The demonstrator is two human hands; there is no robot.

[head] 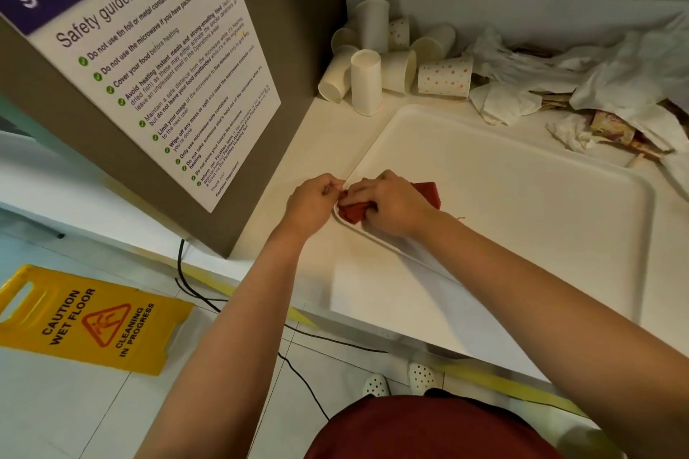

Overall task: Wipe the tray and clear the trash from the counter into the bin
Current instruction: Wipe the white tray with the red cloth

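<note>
The white rectangular plastic tray (522, 220) lies on the pale counter (317, 145). A folded red cloth (354, 210) sits on the tray's near-left corner, with the left hand (311, 201) just left of it and the right hand (391, 207) on top of it. Behind the tray, a cluster of white paper cups (387, 60) fills the corner. To their right lies a heap of crumpled white napkins and wrappers (581, 86). Left of the counter stands a grey panel bearing a printed safety poster (160, 60). Below it, on the floor, lies a yellow plastic wet-floor sign (89, 320).

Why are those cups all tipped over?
The paper cups lie jumbled in the counter's back corner, most on their sides. Beside them, crumpled napkins and wrappers sprawl behind the tray. It looks like uncleared trash.
</note>
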